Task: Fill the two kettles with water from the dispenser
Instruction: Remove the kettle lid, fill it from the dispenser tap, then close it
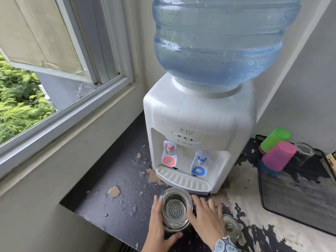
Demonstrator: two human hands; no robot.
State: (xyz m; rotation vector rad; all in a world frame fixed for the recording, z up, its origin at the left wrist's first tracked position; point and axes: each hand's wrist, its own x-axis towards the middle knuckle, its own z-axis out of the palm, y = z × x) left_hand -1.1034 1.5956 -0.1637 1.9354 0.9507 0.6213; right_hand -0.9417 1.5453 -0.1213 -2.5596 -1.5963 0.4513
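Head view, looking down, and nearest to us both hands are on the steel kettle (175, 210). Left hand (160, 221) cups its left side, fingers up along the wall and thumb curling under the near rim, so that grip is half-closed around the body. Right hand (206, 214) lies on the right side with fingers spread fairly flat against the rim, a loose, wide-open grip more resting than clamping. A patterned sleeve cuff (224, 245) shows at that wrist. The kettle stands upright on the counter (112, 208), mouth open straight up toward the camera, its perforated strainer visible inside, long axis vertical. Which way the spout points I cannot tell. Just right of the right hand, a glass-and-steel lid (231, 227) lies flat on the counter, apart from the kettle.

Moving back: the kettle sits directly in front of the dispenser's drip tray (182, 179), just short of it, nearer the red tap (170, 154) than the blue tap (200, 163). The white dispenser (198, 115) carries a big blue water bottle (218, 40), inverted. Off to the right, a black mesh tray (298, 193) holds upturned green (275, 138) and pink (279, 154) cups. Far left, a window (60, 57) stands open on greenery.
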